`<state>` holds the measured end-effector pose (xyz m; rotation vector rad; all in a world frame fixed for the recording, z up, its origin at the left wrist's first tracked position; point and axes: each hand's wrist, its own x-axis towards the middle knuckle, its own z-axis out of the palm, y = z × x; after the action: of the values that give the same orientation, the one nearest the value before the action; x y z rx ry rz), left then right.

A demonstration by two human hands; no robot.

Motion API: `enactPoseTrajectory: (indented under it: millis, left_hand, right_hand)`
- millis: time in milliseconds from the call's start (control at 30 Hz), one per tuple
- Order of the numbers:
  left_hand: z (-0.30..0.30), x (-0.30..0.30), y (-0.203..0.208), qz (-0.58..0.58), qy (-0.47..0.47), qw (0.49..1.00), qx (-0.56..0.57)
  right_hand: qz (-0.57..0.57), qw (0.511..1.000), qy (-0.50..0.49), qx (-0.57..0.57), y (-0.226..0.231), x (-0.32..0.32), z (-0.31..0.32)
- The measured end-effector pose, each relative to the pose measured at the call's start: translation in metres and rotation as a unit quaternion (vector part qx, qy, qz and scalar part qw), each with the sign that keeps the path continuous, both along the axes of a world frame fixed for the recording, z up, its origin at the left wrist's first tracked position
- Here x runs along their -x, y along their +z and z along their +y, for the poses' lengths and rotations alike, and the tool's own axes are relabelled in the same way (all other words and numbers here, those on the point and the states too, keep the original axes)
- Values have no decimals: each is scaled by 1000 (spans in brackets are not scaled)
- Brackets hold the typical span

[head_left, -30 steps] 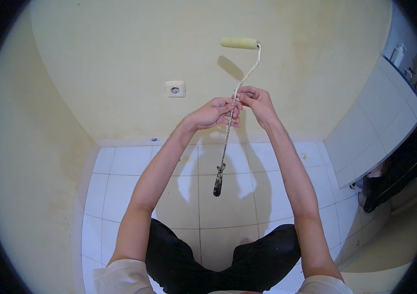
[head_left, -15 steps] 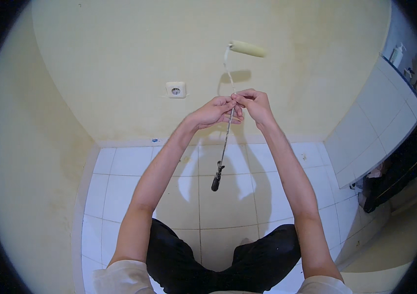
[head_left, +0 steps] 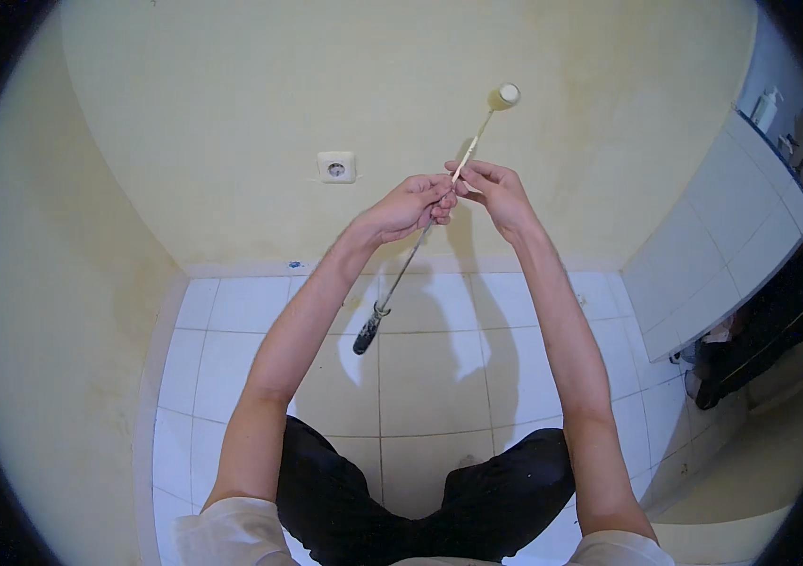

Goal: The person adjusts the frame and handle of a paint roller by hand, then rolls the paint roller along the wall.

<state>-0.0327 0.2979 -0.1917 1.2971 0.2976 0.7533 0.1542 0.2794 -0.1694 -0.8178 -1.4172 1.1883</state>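
Between my two hands is a long-handled paint roller (head_left: 411,258), tilted with its pale roller sleeve (head_left: 503,96) up and to the right. The sleeve is turned so that one round end shows. Lower left hangs its dark handle (head_left: 366,335), which shows pale paint marks. My left hand (head_left: 417,203) is closed around the thin metal rod near its middle. Just above it, the fingers of my right hand (head_left: 493,193) pinch the rod where a white wrapping or coating (head_left: 465,158) covers it.
A white wall socket (head_left: 336,168) is set in the cream wall ahead, left of my hands. White floor tiles (head_left: 430,377) lie below. At the right stands a tiled counter (head_left: 732,231) with a white pump bottle (head_left: 766,108) on top and dark cloth (head_left: 774,330) beneath.
The paint roller has turned about its rod, so the sleeve now points its end toward me instead of lying sideways. Its handle has swung to the left and its top to the right.
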Motion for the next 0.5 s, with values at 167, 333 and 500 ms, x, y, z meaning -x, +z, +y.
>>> enactPoseTrajectory:
  millis: [167,333,500]
  left_hand:
    - [-6,-8,3,-7,16,1000,10]
    - [2,-16,-10,12,28,1000,-5]
    - [2,-16,-5,-67,41,996,42]
  right_hand:
    - [76,995,14,56,-8,0,5]
    - [-41,997,-68,5,-10,12,9]
    - [-11,997,-42,-60,6,16,-2]
